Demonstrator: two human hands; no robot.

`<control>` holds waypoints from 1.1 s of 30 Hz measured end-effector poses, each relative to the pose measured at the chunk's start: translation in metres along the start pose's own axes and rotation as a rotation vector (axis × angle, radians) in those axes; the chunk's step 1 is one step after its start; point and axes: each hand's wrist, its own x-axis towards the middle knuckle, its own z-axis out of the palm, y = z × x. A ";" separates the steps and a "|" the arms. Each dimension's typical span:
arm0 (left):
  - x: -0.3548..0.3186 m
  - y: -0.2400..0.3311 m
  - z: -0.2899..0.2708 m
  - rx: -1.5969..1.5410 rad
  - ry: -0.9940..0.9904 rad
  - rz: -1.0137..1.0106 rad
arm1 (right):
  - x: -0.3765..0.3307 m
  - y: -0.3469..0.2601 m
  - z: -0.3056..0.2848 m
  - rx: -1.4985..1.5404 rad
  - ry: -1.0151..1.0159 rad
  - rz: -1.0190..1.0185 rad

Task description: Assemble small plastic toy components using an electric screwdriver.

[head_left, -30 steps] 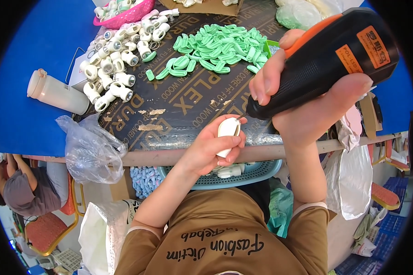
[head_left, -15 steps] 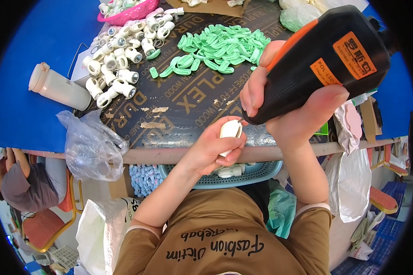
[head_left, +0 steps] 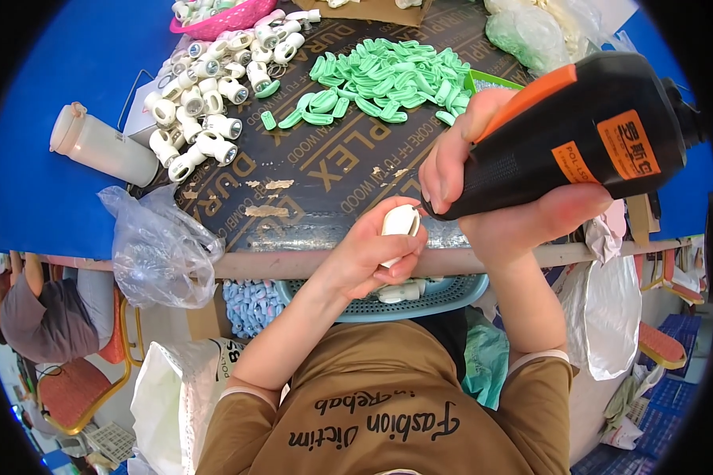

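My left hand (head_left: 378, 252) is closed round a small white flashlight (head_left: 400, 227), held tilted over the table's front edge. In my right hand (head_left: 509, 190) lies a big black electric screwdriver (head_left: 523, 162) with orange panels, its narrow end pointing at the flashlight. The short bit reaches the flashlight's upper side; whether it touches cannot be made out. A heap of light green plastic pieces (head_left: 392, 79) lies beyond my hands. Left of it are many white flashlights (head_left: 206, 103) with silver-rimmed lenses.
A blue basket (head_left: 459, 299) holding white parts sits below the table edge. At the left stand a white bottle (head_left: 107, 146) and a crumpled clear bag (head_left: 162, 253). Farther back are a pink basket (head_left: 230, 19) and plastic bags (head_left: 531, 36). A seated person (head_left: 47, 313) is at far left.
The screwdriver has tipped toward level, its rear end dropping and shifting slightly right. My left hand keeps hold of the flashlight in nearly the same place.
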 end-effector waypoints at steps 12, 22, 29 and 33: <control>0.010 0.008 0.022 0.866 0.176 0.077 | -0.004 -0.008 -0.035 0.205 0.213 -0.322; 0.001 0.081 0.020 2.352 0.904 0.320 | -0.026 -0.013 -0.111 0.152 0.283 -0.329; -0.028 0.142 -0.057 2.232 1.522 0.554 | -0.003 -0.004 -0.133 0.137 0.471 -0.370; -0.031 0.138 -0.065 2.251 1.462 0.433 | 0.008 0.010 -0.134 0.124 0.409 -0.429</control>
